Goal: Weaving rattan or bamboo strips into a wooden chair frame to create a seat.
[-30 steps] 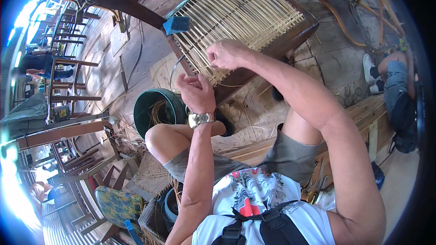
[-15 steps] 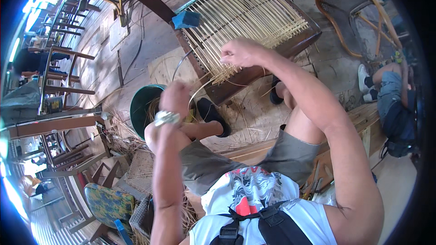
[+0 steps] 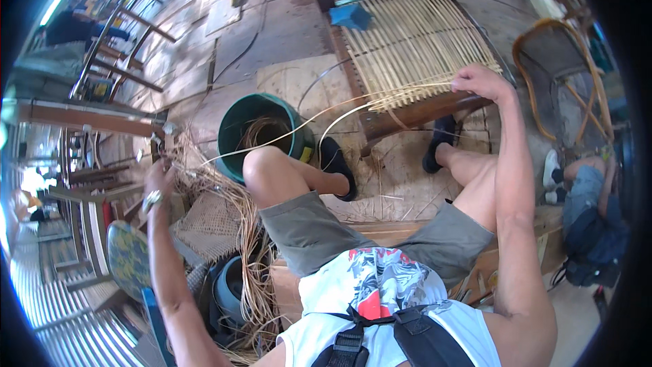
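Observation:
In front of me stands a dark wooden chair seat [image 3: 401,121] strung with pale cane strips [image 3: 418,44]; a crosswise band is woven along its near edge. My right hand [image 3: 482,83] is pinched closed at the seat's near right corner, gripping a long cane strand [image 3: 292,132]. The strand runs left across the woven edge and over the green bucket. My left hand [image 3: 159,178] is stretched far out to the left, past the strand's visible end. Motion smears its fingers, so whether it holds anything is unclear. A blue block [image 3: 350,16] rests on the seat's far left corner.
Left of my knee stands a green bucket [image 3: 293,122] with cane strips inside. A heap of loose cane strands [image 3: 248,258] lies by my left thigh, near a blue-grey bucket [image 3: 234,289]. A cane-framed chair [image 3: 564,81] and a seated person [image 3: 591,197] are at the right.
My left hand has swung outward to the left, away from the seat. My right hand has moved right along the seat's near edge, with the strand now stretched out long. The view has shifted left.

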A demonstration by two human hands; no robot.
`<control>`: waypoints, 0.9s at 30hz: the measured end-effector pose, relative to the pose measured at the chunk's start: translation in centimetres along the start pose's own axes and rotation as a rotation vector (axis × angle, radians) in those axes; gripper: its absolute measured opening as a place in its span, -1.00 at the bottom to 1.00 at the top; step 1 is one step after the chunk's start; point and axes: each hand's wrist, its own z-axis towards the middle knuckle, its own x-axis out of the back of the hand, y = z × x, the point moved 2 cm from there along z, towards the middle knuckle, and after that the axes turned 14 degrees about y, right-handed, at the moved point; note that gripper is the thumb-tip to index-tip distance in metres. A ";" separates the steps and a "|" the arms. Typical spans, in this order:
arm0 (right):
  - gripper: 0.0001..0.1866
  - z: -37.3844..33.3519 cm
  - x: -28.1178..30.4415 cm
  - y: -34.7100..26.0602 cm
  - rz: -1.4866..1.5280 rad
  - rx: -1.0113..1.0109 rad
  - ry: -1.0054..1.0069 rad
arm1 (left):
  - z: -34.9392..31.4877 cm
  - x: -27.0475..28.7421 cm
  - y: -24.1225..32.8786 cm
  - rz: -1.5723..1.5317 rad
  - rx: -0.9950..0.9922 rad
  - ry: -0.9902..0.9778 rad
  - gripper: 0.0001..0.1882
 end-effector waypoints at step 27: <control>-0.62 -0.6 -2.4 1.3 0.073 -0.164 0.157 | -7.0 -0.9 -17.4 0.377 0.183 -0.899 -0.49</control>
